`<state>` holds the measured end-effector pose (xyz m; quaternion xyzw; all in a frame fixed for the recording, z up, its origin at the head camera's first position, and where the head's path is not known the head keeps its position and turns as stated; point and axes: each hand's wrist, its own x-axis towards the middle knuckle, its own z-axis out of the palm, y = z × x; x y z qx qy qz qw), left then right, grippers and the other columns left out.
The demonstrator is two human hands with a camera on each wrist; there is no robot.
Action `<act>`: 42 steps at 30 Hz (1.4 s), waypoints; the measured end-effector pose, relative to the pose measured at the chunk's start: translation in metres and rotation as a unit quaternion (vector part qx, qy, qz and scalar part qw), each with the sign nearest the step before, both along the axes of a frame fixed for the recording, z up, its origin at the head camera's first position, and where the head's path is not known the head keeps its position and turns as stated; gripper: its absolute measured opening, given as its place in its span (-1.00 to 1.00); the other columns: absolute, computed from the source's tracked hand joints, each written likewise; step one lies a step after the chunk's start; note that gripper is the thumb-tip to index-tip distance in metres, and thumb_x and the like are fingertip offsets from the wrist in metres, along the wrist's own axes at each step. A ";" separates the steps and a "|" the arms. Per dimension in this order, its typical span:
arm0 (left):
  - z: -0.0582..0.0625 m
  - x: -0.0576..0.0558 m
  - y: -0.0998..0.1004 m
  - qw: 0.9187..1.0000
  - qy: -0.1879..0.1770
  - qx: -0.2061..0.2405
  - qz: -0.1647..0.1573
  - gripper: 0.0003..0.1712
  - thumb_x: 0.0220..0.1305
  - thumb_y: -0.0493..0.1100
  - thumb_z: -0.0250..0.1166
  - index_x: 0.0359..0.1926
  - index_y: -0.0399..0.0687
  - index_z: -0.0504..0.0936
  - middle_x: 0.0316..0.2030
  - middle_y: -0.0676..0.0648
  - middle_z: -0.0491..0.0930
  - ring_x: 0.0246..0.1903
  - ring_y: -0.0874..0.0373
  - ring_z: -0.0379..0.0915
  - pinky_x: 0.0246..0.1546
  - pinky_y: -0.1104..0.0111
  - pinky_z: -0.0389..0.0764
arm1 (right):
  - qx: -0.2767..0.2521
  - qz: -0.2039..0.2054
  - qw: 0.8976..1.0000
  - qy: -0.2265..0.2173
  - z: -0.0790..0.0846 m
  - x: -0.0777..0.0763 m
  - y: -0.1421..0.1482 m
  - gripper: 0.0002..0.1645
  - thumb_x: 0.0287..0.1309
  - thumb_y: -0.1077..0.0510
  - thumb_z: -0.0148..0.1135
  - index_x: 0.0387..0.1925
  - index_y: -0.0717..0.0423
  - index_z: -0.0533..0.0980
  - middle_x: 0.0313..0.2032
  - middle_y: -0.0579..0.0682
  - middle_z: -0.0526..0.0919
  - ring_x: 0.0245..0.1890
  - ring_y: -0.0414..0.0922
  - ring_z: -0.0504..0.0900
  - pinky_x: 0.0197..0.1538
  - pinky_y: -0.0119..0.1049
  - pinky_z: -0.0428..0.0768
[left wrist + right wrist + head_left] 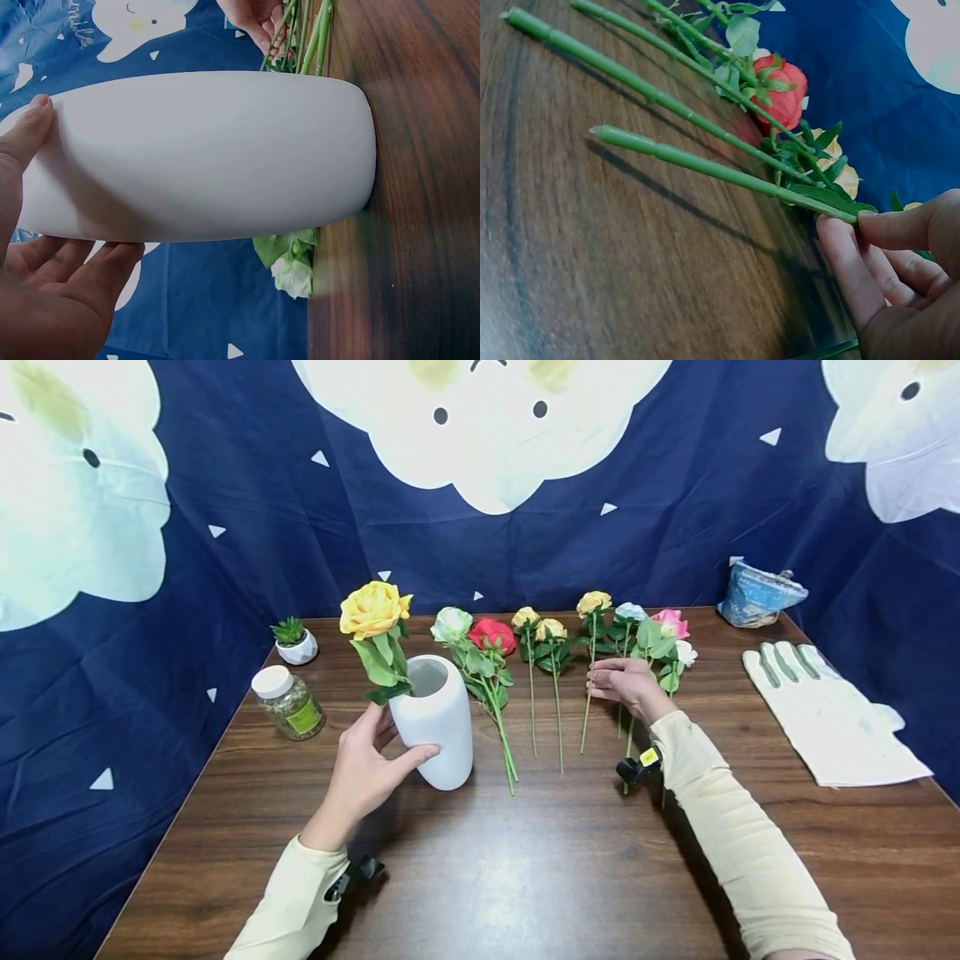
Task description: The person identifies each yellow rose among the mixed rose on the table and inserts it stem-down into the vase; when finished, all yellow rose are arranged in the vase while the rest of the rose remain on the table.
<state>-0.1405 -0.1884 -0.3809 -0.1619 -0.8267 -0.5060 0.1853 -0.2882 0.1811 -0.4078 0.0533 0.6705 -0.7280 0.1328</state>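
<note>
A white vase [442, 735] stands on the table, held by my left hand [363, 768] with thumb and fingers on opposite sides. One large yellow rose [375, 610] leans out of the vase's mouth, its lower stem hidden inside. My right hand [632, 685] pinches the stem of a small yellow rose [594, 602] between thumb and fingertips. In the right wrist view this green stem [705, 171] is raised off the wood and casts a shadow. Two more small yellow roses [551, 629] lie just left of it.
Between vase and yellow roses lie a pale green-white rose [452, 624] and a red rose [492, 635]. Blue, pink [671, 623] and white flowers lie beyond my right hand. A jar [288, 703] and potted succulent [295, 642] stand left; gloves [832, 718] and a blue pouch [761, 595] lie right.
</note>
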 end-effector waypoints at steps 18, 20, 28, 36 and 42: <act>-0.001 0.000 -0.001 1.000 -0.003 0.003 -0.003 -0.10 -0.01 -0.40 0.63 0.37 -0.27 0.44 0.16 -0.25 0.65 0.09 -0.08 0.65 0.13 0.50 0.62 | -0.077 -0.037 0.996 0.019 0.002 0.012 0.004 -0.87 0.44 0.47 0.02 -0.08 0.31 0.46 -0.48 -0.14 0.72 -0.45 -0.27 0.72 -0.29 -0.43 0.78; -0.001 0.000 0.000 1.000 -0.003 0.004 -0.004 -0.10 -0.01 -0.40 0.63 0.38 -0.27 0.44 0.15 -0.25 0.65 0.09 -0.08 0.65 0.13 0.51 0.62 | -0.093 -0.040 0.995 0.024 0.002 0.014 0.005 -0.79 0.43 0.48 0.01 -0.22 0.19 0.51 -0.48 -0.14 0.73 -0.45 -0.27 0.72 -0.29 -0.42 0.78; -0.002 -0.002 0.000 1.000 0.004 0.007 -0.009 -0.06 -0.02 -0.42 0.63 0.41 -0.24 0.42 0.16 -0.24 0.65 0.09 -0.09 0.64 0.12 0.57 0.61 | -0.138 -0.056 0.988 0.039 0.008 0.016 0.007 -0.57 0.43 0.50 -0.01 -0.42 0.02 0.59 -0.48 -0.12 0.74 -0.48 -0.26 0.72 -0.30 -0.41 0.79; -0.001 -0.002 0.000 1.000 0.001 0.006 -0.006 -0.05 -0.02 -0.41 0.63 0.42 -0.23 0.41 0.17 -0.24 0.64 0.11 -0.08 0.63 0.14 0.52 0.61 | -0.161 -0.061 0.984 0.053 0.012 0.019 0.005 -0.60 0.42 0.51 0.00 -0.41 0.07 0.57 -0.47 -0.09 0.74 -0.49 -0.25 0.73 -0.31 -0.39 0.79; 0.000 -0.001 0.000 1.000 -0.002 0.005 -0.006 -0.05 0.00 -0.40 0.63 0.42 -0.22 0.41 0.18 -0.24 0.64 0.12 -0.07 0.63 0.16 0.35 0.64 | -0.167 -0.062 0.982 0.068 0.015 0.021 0.000 -0.62 0.42 0.51 -0.01 -0.39 0.08 0.55 -0.48 -0.09 0.74 -0.49 -0.25 0.73 -0.29 -0.38 0.80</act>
